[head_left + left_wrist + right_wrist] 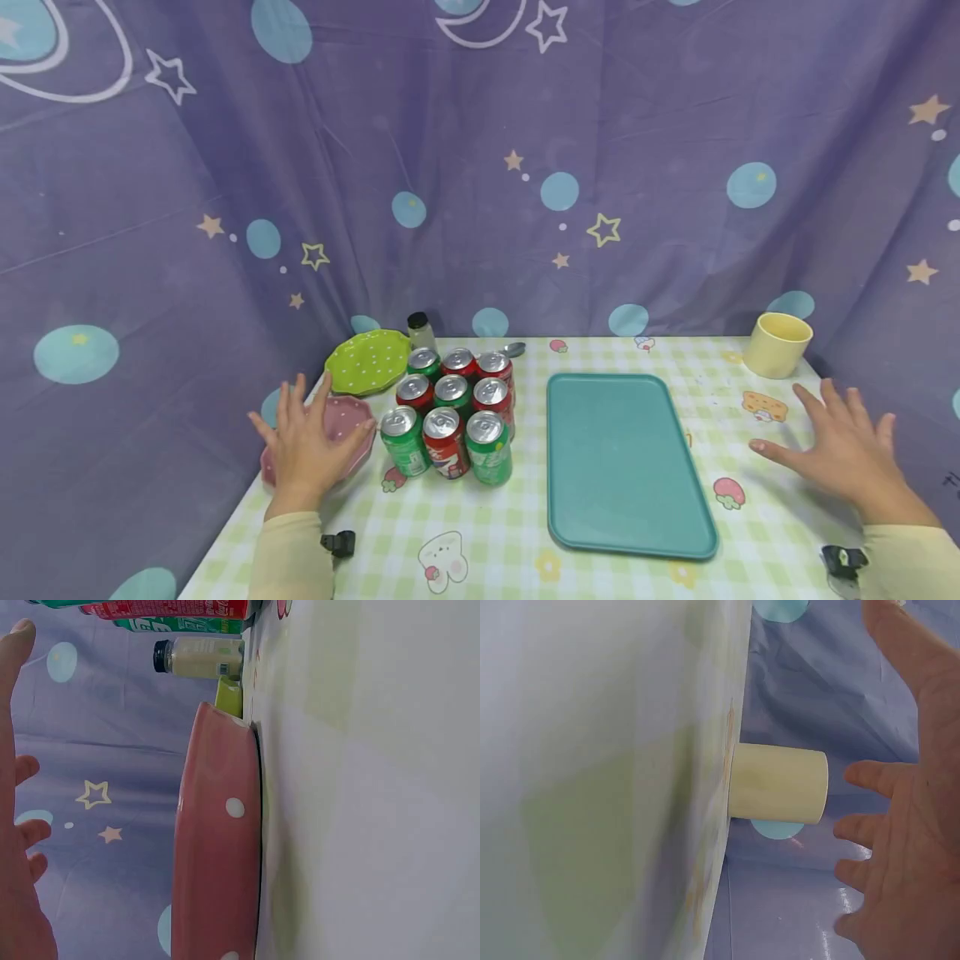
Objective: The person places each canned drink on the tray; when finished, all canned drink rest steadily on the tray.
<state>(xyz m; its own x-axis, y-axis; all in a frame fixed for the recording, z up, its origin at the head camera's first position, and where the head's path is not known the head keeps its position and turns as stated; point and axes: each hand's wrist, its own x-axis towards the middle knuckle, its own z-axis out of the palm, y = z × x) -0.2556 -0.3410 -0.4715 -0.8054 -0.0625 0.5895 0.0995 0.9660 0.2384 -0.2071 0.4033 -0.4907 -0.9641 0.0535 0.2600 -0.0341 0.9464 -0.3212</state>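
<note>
My left hand (pixel 309 446) is spread over the pink dotted dish (pixel 347 417) at the table's left, holding nothing. In the left wrist view the dish's side (pixel 217 847) stands below the fingers, apart from them. Just right of that hand, red and green soda cans (pixel 446 442) stand upright in tight rows. My right hand (pixel 843 446) hovers with spread fingers above the table's right side and also holds nothing. Nearest to it is a yellow cup (pixel 778 346), upright at the back right corner; the right wrist view shows the same cup (pixel 778 784) beyond the fingertips.
A teal tray (pixel 626 467) lies between the cans and my right hand. Behind the cans are a green dotted plate (pixel 367 362), a black-lidded jar (pixel 422 333) and a spoon (pixel 514 349), partly hidden. A purple curtain (pixel 480 125) closes off the back and sides.
</note>
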